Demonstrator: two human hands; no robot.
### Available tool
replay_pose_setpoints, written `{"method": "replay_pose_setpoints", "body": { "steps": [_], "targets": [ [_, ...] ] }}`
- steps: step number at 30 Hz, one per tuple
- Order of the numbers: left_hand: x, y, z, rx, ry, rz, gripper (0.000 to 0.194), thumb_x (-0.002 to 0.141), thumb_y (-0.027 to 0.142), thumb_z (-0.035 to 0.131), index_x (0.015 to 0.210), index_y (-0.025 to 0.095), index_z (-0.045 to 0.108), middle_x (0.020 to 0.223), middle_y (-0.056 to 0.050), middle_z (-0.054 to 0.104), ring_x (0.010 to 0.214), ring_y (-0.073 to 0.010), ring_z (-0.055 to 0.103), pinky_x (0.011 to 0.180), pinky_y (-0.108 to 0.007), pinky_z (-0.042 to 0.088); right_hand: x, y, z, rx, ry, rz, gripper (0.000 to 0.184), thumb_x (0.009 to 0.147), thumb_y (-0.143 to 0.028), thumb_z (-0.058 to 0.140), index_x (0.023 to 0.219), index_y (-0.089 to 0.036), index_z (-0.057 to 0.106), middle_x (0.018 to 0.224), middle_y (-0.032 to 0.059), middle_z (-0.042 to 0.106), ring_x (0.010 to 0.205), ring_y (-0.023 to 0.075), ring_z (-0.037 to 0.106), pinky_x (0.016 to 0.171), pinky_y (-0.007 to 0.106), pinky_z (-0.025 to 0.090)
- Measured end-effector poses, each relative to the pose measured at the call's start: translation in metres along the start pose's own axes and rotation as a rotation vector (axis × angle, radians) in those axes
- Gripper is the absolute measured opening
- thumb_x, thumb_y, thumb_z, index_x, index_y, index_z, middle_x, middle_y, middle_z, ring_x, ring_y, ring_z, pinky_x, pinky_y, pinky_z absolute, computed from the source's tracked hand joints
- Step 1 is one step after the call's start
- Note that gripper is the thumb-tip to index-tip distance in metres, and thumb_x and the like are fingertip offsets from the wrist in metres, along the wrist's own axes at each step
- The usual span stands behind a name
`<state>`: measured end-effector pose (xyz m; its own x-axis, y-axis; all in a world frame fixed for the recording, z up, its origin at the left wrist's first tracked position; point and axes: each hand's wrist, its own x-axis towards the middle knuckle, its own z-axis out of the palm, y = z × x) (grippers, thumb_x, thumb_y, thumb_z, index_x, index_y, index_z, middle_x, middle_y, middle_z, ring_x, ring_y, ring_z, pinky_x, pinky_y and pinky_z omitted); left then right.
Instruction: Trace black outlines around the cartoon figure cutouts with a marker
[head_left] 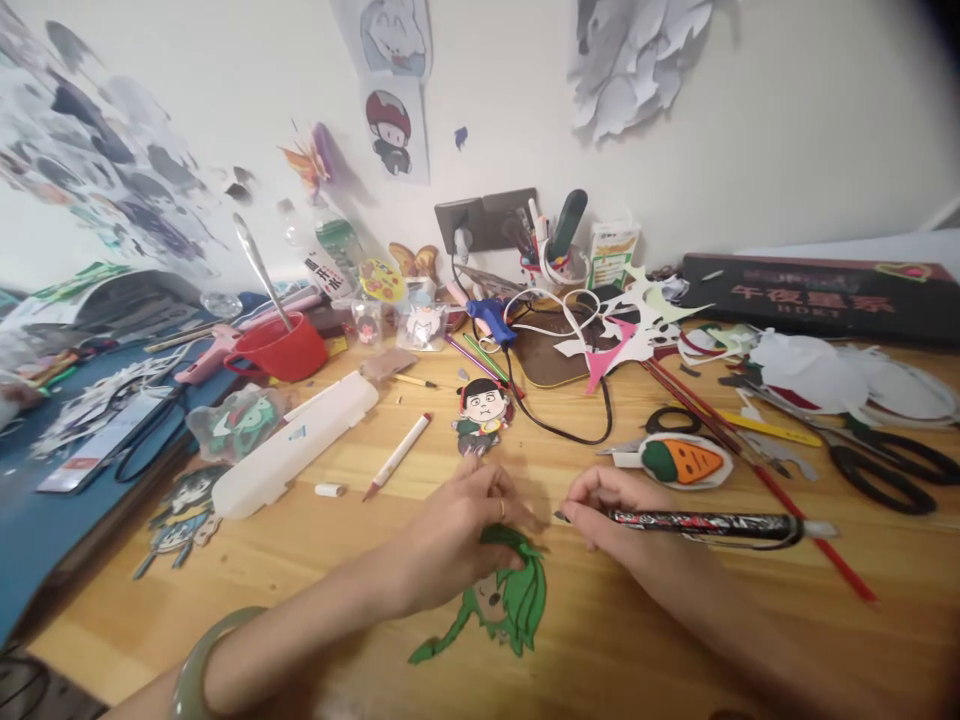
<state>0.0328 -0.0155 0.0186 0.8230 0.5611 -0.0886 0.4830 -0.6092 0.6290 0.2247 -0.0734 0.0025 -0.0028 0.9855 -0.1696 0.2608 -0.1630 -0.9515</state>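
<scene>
Just below the middle of the head view, my left hand [480, 515] has its thumb on the top of a green-haired paper cutout [525, 605], its fingers curled and partly hiding it. A face and a long green strand at the lower left show below the hand. Beside it, my right hand [600, 505] is closed around a slim black pen [705, 524] with a red and white pattern. A small dark tip pokes out past the fingertips; the pen's rear end points right, nearly level. Above my left hand lies a black-haired cartoon cutout [482, 415].
A white marker [397, 457], its cap [329, 490] and a pencil case [300, 440] lie left. A red mug [277, 348] stands behind. A blue glue gun [491, 320] trails a cable. Right are a carrot-shaped piece [686, 461], scissors [892, 465] and paper scraps.
</scene>
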Motion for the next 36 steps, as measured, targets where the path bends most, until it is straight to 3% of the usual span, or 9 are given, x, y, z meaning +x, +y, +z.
{"method": "replay_pose_setpoints", "body": {
  "steps": [4, 11, 18, 24, 30, 36],
  "targets": [
    [-0.002, 0.000, -0.001, 0.019, -0.063, 0.080, 0.017, 0.082, 0.016, 0.058, 0.094, 0.025, 0.066, 0.085, -0.002, 0.056, 0.086, -0.0168, 0.045, 0.076, -0.029, 0.038, -0.001, 0.008, 0.002, -0.034, 0.010, 0.003, 0.013, 0.078, -0.027, 0.049, 0.067, -0.020, 0.052, 0.056, -0.0052, 0.048, 0.052, 0.0100, 0.045, 0.047, 0.021, 0.034],
    [-0.009, -0.010, 0.006, 0.135, 0.061, 0.322, 0.019, 0.089, 0.019, 0.048, 0.100, 0.023, 0.063, 0.088, -0.004, 0.062, 0.076, -0.0157, 0.045, 0.069, -0.029, 0.036, -0.007, 0.008, 0.007, -0.010, -0.041, 0.043, 0.013, 0.075, -0.028, 0.053, 0.065, -0.020, 0.053, 0.054, -0.0050, 0.049, 0.049, 0.0092, 0.041, 0.044, 0.020, 0.030],
    [-0.013, -0.009, 0.005, 0.275, 0.129, 0.487, 0.031, 0.096, 0.019, 0.030, 0.100, 0.010, 0.060, 0.086, -0.008, 0.064, 0.067, -0.0148, 0.046, 0.059, -0.028, 0.033, 0.003, 0.005, 0.011, -0.068, -0.077, 0.074, 0.014, 0.069, -0.017, 0.051, 0.059, -0.021, 0.041, 0.049, -0.0074, 0.040, 0.044, 0.0069, 0.037, 0.040, 0.017, 0.027],
    [-0.012, -0.004, 0.006, 0.325, 0.167, 0.458, 0.027, 0.095, 0.017, 0.033, 0.099, 0.010, 0.059, 0.080, -0.004, 0.065, 0.067, -0.0141, 0.050, 0.056, -0.028, 0.037, 0.007, 0.006, 0.018, -0.222, -0.069, -0.060, 0.027, 0.072, -0.020, 0.047, 0.050, -0.020, 0.032, 0.042, -0.0074, 0.031, 0.038, 0.0062, 0.033, 0.036, 0.017, 0.025],
    [-0.017, -0.002, 0.009, 0.315, 0.166, 0.349, 0.029, 0.095, 0.014, 0.028, 0.097, 0.015, 0.057, 0.068, -0.002, 0.062, 0.055, -0.0110, 0.048, 0.052, -0.024, 0.039, 0.001, 0.011, 0.021, -0.371, -0.006, -0.158, 0.027, 0.075, -0.021, 0.049, 0.049, -0.020, 0.042, 0.041, -0.0061, 0.047, 0.037, 0.0065, 0.044, 0.037, 0.017, 0.033],
    [-0.021, 0.001, 0.012, 0.350, 0.083, 0.302, 0.023, 0.093, 0.013, 0.034, 0.102, 0.009, 0.055, 0.071, -0.002, 0.061, 0.058, -0.0102, 0.051, 0.054, -0.018, 0.043, 0.000, 0.013, 0.022, -0.553, 0.052, -0.229, 0.028, 0.076, -0.027, 0.051, 0.049, -0.022, 0.049, 0.041, -0.0049, 0.053, 0.036, 0.0088, 0.049, 0.034, 0.018, 0.036]
  ]
}}
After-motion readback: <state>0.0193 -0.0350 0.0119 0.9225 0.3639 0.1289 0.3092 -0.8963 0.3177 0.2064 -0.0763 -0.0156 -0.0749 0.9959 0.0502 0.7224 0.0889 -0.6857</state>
